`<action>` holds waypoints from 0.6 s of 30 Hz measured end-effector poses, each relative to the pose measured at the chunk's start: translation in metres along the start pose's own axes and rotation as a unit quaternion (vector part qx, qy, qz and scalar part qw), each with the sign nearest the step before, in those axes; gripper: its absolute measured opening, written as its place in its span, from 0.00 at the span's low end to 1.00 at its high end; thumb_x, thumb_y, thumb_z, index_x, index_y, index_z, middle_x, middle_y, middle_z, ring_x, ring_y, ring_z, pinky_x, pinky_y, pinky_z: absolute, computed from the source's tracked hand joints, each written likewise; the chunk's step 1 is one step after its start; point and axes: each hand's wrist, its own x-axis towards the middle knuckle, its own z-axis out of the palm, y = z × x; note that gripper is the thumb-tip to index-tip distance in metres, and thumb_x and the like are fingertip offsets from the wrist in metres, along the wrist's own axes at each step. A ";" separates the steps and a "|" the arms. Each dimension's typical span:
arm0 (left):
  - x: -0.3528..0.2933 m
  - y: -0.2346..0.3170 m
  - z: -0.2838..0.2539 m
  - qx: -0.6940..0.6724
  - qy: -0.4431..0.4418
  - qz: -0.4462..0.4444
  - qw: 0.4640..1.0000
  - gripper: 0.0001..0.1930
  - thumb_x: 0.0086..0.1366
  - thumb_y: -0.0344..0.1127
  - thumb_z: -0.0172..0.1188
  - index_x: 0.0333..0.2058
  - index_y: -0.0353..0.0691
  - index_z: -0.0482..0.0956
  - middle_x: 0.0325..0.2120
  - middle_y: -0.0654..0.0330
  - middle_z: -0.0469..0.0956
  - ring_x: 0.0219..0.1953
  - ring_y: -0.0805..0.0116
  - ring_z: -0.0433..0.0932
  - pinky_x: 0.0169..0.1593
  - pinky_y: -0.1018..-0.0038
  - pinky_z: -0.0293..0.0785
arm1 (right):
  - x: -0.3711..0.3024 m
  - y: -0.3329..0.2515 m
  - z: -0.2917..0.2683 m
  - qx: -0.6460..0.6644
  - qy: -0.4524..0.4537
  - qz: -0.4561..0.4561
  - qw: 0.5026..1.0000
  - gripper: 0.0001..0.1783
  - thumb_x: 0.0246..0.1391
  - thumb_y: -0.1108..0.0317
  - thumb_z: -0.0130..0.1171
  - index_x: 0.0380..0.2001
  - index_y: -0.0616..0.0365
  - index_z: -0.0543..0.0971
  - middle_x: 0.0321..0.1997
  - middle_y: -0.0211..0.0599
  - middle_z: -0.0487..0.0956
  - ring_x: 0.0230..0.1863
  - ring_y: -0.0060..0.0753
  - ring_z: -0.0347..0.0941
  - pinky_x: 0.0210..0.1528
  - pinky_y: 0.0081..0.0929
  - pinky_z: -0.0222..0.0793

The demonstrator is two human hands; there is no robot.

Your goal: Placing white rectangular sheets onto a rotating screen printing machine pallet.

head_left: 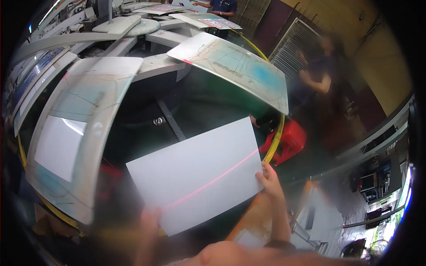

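I hold a blank white rectangular sheet (199, 173), stiff and flat, tilted over the dark gap between two pallets. My right hand (270, 179) pinches its right edge, thumb on top. My left hand (151, 217) is at the lower left edge; it is blurred, but the sheet seems gripped there. A thin red light line crosses the sheet. To the left, a stained pallet (106, 88) of the rotary press carries another white sheet (62, 144). A second pallet (230, 66), with blue-green stains, lies beyond my sheet to the right.
A yellow rail (276, 141) curves around the press. Outside it stands a red plastic stool (290, 141). A blurred person (321, 71) is at the right, another person (222, 6) at the far side. Printed sheets (219, 23) lie on far pallets. Metal arms (66, 41) reach over the left.
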 end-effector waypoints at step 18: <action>0.053 0.059 0.075 0.367 0.018 0.331 0.869 0.16 0.54 0.22 0.58 0.44 0.34 0.75 0.46 0.52 0.74 0.47 0.52 0.74 0.50 0.66 0.69 | 0.153 0.011 -0.157 -0.083 0.055 0.012 0.995 0.19 0.58 0.72 0.52 0.52 0.61 0.66 0.44 0.38 0.77 0.47 0.27 0.73 0.51 0.24 0.66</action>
